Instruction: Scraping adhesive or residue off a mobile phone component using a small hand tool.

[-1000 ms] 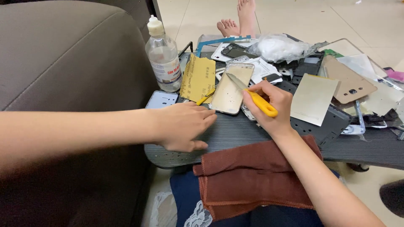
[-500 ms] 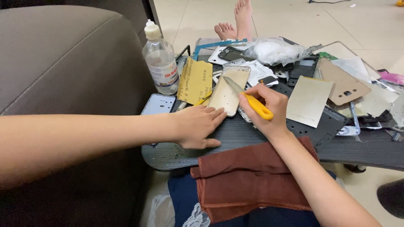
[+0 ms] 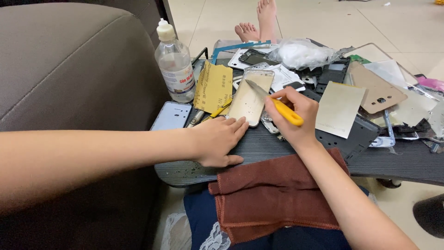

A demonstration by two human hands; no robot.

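Scraping step rn: my right hand [image 3: 296, 118] has a closed grip on the yellow knife [image 3: 277, 105], blade tip on the phone back cover [image 3: 251, 98] lying on the surface [image 3: 268, 148]. Left hand [image 3: 219, 141] flat & open, fingertips at cover's bottom edge. Next stroke imo needs a shallow blade angle + steady cover.

Home living room: brown sofa [image 3: 69, 69], tiled floor [image 3: 314, 18], low table [image 3: 407, 162] strewn with phone parts [image 3: 344, 74]

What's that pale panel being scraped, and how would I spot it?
Start at the clear plastic bottle beside the sofa, then move right past the yellow sandpaper sheet. The phone back panel leans there, champagne-coloured with rounded corners; alone among the parts, it has the yellow-handled blade resting on it.
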